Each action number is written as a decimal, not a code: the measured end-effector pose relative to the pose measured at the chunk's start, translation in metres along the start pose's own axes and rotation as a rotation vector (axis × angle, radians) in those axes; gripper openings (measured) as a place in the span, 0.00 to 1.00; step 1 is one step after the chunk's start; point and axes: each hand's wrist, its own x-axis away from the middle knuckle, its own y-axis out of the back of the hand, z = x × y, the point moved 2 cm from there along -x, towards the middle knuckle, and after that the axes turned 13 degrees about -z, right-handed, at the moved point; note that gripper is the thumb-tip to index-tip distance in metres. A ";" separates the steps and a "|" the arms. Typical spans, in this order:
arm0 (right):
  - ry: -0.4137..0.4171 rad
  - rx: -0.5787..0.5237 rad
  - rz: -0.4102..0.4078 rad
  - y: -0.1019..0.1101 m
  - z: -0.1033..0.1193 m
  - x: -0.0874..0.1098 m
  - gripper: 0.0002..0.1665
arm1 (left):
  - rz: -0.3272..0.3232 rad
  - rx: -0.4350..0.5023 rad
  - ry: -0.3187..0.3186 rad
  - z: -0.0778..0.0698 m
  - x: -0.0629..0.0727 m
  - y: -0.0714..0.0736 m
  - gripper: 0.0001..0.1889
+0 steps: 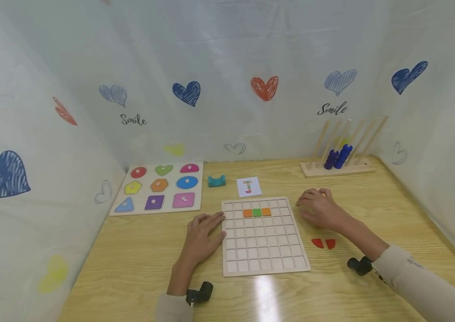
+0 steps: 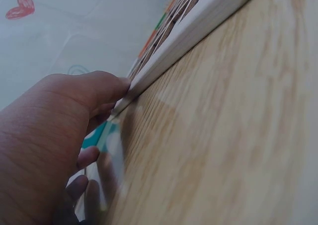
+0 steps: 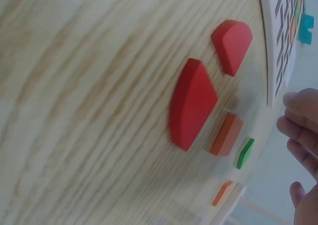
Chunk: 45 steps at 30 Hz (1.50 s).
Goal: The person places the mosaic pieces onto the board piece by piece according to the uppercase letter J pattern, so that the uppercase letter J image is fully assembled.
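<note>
My left hand (image 1: 201, 239) rests at the left edge of a wooden grid board (image 1: 265, 264), its fingertips and thumb touching the rim. One row of the board holds an orange square, a green square (image 1: 257, 212) and another orange square. To the right of the board, my right hand (image 1: 321, 209) hovers over the table with loosely bent fingers, and no piece shows in them. Below it lie two red curved pieces (image 3: 194, 106). The right wrist view also shows an orange block (image 3: 227, 134), a green piece (image 3: 245, 153) and a farther orange piece (image 3: 222, 192), mostly hidden by the hand in the head view.
Behind the board lies a pattern card (image 1: 248, 187) with a coloured J shape, beside a teal notched block (image 1: 216, 181). A shape puzzle board (image 1: 171, 188) is at the back left. At the back right stands a peg rack (image 1: 338, 169) with blue and purple beads.
</note>
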 end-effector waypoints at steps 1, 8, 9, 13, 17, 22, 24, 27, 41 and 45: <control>-0.005 0.003 0.003 0.001 -0.001 0.002 0.12 | 0.000 -0.002 -0.002 0.000 0.000 0.000 0.25; -0.022 0.016 0.011 0.008 -0.005 0.016 0.12 | -0.007 0.002 -0.007 0.000 0.001 0.000 0.25; -0.021 0.022 0.011 0.009 -0.005 0.017 0.12 | -0.005 0.001 -0.006 -0.001 0.001 0.000 0.25; -0.014 0.035 0.014 0.012 -0.005 0.024 0.13 | 0.001 0.002 -0.002 -0.002 0.001 0.001 0.25; -0.018 0.035 0.019 0.014 -0.006 0.030 0.12 | -0.001 0.004 0.005 -0.002 0.001 0.003 0.25; -0.032 0.066 0.040 0.017 -0.007 0.040 0.10 | 0.008 0.006 0.017 -0.001 0.001 0.003 0.26; -0.038 0.070 0.052 0.017 -0.007 0.043 0.09 | 0.009 0.005 0.017 -0.001 0.001 0.002 0.26; -0.040 0.056 0.067 0.018 -0.008 0.047 0.09 | 0.010 0.006 0.019 -0.001 0.001 0.001 0.26; -0.014 0.060 0.092 0.018 -0.012 0.050 0.12 | -0.005 0.013 0.008 0.000 0.002 0.001 0.26; -0.021 0.072 0.103 0.018 -0.012 0.048 0.10 | -0.006 0.020 0.001 0.000 0.002 0.001 0.25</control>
